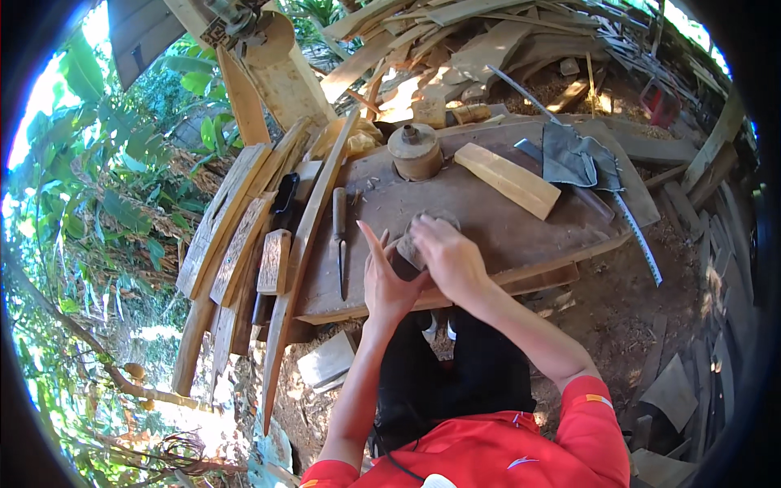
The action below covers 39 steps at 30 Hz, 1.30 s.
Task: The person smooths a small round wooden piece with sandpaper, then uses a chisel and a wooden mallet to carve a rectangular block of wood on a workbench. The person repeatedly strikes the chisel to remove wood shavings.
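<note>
At the worktable's near edge, my left hand (392,285) grips a round grey-brown piece (409,250), with one finger raised beside it. My right hand (447,260) rests on it with bent fingers, covering much of it. To the left lies a tool with a wooden handle and narrow dark blade (340,232). Beyond my hands stand a squat cylindrical wooden object (415,154) and, to its right, a pale wooden block (506,180).
Long planks (232,224) lean along the table's left side. A grey cloth (569,163) and saw blade (636,236) lie at the right of the worktable (537,244). Behind are a post (277,69) and heaped wood offcuts (480,57). Plants (122,195) fill the left.
</note>
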Tool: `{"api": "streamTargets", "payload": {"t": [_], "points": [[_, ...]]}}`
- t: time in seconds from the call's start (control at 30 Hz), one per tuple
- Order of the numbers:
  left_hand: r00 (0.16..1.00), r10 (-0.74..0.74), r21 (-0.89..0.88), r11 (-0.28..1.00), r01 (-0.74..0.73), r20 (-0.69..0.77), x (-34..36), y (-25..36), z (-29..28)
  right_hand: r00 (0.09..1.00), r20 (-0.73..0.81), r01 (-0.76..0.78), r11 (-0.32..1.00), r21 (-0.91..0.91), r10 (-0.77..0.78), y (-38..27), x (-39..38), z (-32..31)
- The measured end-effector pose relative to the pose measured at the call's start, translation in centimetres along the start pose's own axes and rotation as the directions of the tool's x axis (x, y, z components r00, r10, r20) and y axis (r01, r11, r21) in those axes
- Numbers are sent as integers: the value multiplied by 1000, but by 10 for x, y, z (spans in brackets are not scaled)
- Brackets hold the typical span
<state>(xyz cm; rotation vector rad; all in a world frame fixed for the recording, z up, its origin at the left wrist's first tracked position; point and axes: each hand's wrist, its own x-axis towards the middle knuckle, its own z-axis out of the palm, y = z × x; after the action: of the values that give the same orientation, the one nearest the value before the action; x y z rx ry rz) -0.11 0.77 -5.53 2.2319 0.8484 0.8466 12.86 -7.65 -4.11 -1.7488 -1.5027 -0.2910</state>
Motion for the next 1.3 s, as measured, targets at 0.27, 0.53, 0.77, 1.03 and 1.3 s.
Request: {"api": "streamTargets", "payload": {"t": [0.27,0.53,0.77,1.03,1.3], "points": [[1000,13,43,999,-12,-14,3,8,-3,998,-55,-13,997,-76,8,11,2,-6],[999,40,-13,999,-40,-8,1,-3,0,997,-29,-77,996,-43,76,1,-6,-7],[1000,13,8,1000,-13,-19,5,1,2,999,-51,-13,1000,-18,12,4,1,0],[999,16,-16,1000,-17,-51,-1,-1,1,996,-83,-28,997,-72,22,-12,-1,0],[1000,-18,29,999,19,-13,5,-6,3,994,-100,-39,999,-6,38,-18,-12,3]]}}
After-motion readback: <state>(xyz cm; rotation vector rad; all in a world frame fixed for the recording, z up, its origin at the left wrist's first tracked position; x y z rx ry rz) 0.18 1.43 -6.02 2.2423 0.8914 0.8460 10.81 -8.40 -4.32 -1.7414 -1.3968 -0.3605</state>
